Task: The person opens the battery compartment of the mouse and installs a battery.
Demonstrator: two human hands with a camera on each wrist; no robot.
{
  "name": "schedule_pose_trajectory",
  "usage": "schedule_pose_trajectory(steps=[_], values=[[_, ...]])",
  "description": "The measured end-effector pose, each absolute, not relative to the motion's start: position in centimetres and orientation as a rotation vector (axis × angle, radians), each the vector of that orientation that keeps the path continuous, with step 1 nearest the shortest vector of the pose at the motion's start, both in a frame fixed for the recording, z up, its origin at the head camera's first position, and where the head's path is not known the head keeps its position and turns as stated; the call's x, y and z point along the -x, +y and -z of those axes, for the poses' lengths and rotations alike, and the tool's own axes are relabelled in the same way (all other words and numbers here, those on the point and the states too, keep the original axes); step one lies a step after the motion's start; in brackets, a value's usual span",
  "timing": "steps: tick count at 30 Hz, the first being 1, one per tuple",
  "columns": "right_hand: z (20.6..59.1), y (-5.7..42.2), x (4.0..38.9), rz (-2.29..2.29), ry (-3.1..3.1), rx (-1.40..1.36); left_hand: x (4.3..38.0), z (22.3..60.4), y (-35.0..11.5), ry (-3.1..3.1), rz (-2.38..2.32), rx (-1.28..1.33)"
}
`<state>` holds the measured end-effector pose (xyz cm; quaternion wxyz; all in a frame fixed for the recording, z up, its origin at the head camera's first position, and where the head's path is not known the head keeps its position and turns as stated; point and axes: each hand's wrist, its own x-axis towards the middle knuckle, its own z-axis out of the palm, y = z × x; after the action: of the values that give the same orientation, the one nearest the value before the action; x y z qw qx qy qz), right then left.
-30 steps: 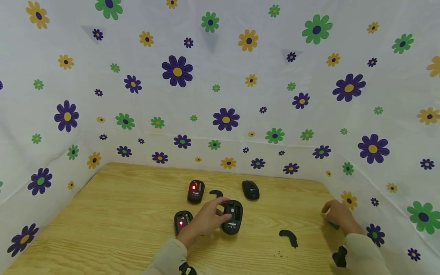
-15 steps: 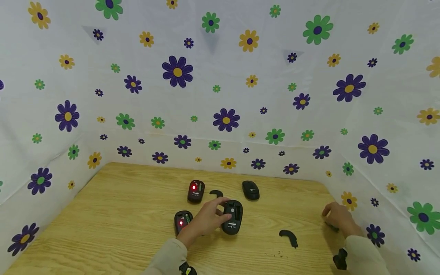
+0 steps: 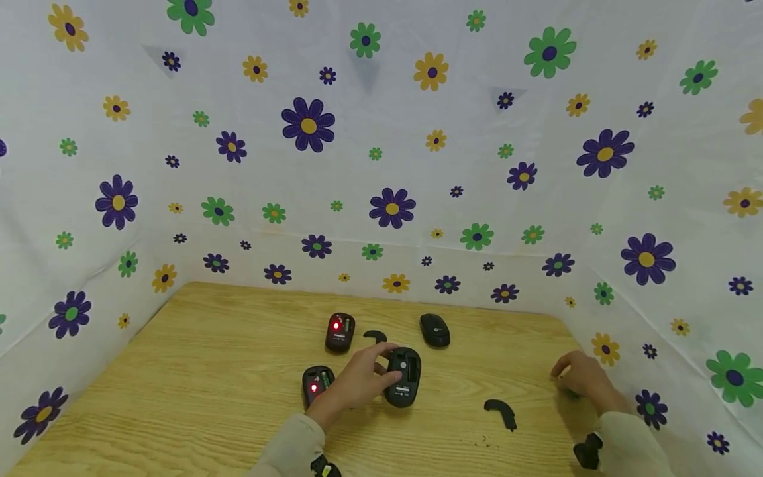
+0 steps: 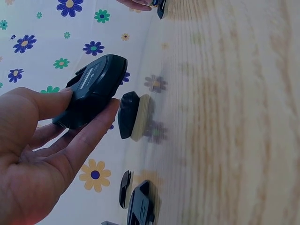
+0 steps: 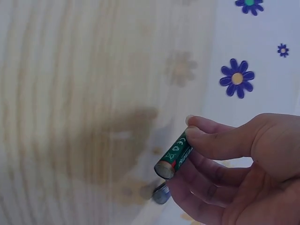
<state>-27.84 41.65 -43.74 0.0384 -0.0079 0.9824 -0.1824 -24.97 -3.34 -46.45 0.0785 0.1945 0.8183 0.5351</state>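
Observation:
My left hand [image 3: 359,380] holds a black computer mouse [image 3: 408,392] between thumb and fingers, underside toward me, above the table. An uncovered battery slot shows in that underside. At the table's right edge my right hand [image 3: 587,379] pinches a green battery [image 5: 175,153] between thumb and fingertips. In the right wrist view, a second battery's end [image 5: 161,194] shows just below it, by the lower fingers. Left of the held mouse, another mouse [image 3: 312,379] lies upside down with a red light glowing, partly hidden by my left arm.
Farther back lies an overturned mouse [image 3: 340,341] with a red light, and a mouse [image 3: 435,330] sits right side up. One curved black battery cover [image 3: 502,412] lies right of centre, a second cover [image 3: 375,335] behind my left hand. Small dark crumbs [image 3: 484,441] dot the wood table [image 3: 197,371].
My right hand has shifted slightly to the left and turned a little, the battery with it. My left hand and the mouse in it have stayed still.

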Motion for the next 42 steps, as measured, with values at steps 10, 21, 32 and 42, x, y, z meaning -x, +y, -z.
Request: schedule_pose_trajectory(steps=[10,21,32,42], values=[[41.2,38.7,28.0,0.760,2.951,0.122,25.0,46.5,-3.3,2.438,-1.619,-0.597],[39.5,34.3,27.3,0.984,2.928,0.260,25.0,46.6,-3.2,2.438,-1.626,-0.607],[39.0,29.3,26.6,1.067,2.904,0.326,25.0,46.7,-3.1,2.423,-1.630,-0.575],[38.6,25.6,26.5,1.147,2.859,0.422,25.2,46.7,-3.2,2.427,-1.626,-0.590]])
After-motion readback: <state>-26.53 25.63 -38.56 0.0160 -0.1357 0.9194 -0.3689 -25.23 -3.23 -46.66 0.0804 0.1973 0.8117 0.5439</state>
